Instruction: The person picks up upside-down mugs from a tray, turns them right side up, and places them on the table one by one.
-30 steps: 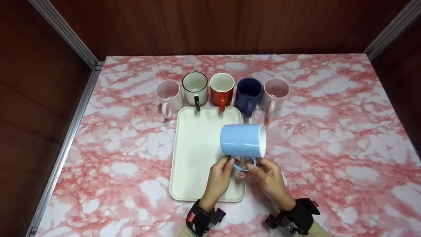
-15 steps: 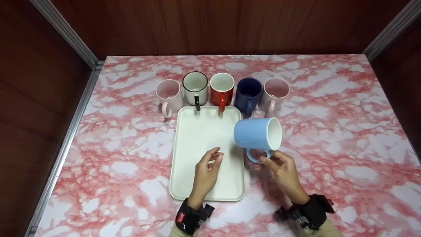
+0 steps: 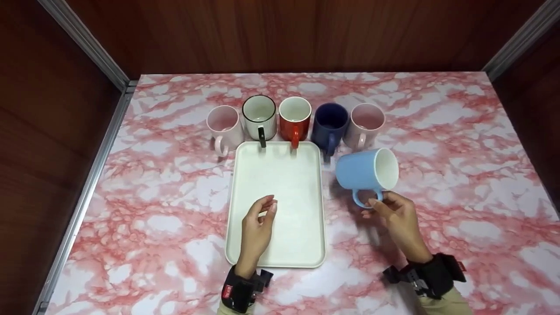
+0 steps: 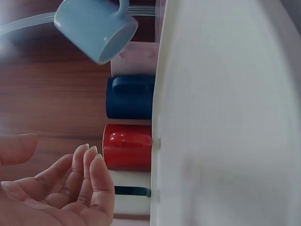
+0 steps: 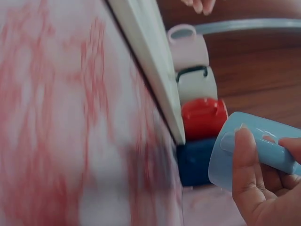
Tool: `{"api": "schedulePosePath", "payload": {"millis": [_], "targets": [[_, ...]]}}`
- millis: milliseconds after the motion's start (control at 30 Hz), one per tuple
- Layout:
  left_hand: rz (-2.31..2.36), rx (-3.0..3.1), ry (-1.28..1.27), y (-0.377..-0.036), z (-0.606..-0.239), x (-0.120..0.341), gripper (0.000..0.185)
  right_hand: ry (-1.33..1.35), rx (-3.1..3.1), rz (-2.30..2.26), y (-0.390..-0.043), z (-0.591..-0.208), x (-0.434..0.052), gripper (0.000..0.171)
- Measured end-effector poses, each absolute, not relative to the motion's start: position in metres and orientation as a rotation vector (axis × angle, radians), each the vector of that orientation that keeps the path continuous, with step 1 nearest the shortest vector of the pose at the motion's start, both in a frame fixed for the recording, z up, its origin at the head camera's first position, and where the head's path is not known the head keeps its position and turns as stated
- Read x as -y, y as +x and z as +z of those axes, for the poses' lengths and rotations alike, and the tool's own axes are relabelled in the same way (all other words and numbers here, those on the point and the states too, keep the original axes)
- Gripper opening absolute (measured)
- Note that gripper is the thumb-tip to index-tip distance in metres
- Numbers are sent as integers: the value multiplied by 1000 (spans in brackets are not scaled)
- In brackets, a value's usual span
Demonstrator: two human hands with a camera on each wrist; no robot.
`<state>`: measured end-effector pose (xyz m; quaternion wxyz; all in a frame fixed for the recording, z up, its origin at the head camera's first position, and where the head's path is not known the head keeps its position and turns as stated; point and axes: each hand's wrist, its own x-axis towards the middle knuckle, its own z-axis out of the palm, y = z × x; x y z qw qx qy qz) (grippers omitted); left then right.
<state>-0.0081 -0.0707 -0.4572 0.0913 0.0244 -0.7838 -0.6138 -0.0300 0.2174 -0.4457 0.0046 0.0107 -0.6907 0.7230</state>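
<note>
A light blue mug [image 3: 358, 170] with a white inside is held on its side in the air, right of the tray, its mouth facing right. My right hand [image 3: 400, 221] pinches its handle [image 3: 359, 202] between thumb and fingers; the right wrist view shows the fingers at the handle too. Over the cream tray [image 3: 299, 245] hovers my left hand [image 3: 256, 229], its fingers loosely bent around nothing. In the left wrist view this hand [image 4: 70, 188] appears with thumb and fingers apart.
Behind the tray stands a row of upright mugs: pink [image 3: 227, 135], white with a black rim [image 3: 262, 129], red [image 3: 288, 131], dark blue [image 3: 323, 135] and another pink [image 3: 356, 138]. Their handles face me. Brown wood panels [image 3: 306, 35] enclose the marbled table [image 3: 459, 175].
My left hand has let go of the light blue mug and moved left over the tray. My right hand has carried the mug rightward off the tray, its mouth turning more into view.
</note>
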Motion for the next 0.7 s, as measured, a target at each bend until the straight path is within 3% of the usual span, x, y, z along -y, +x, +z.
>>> {"api": "schedulePosePath", "payload": {"millis": [700], "targets": [[-1748,2256,277,-4,-459,113,28,-125,2214,2118,-82,-429,-265,22]]}}
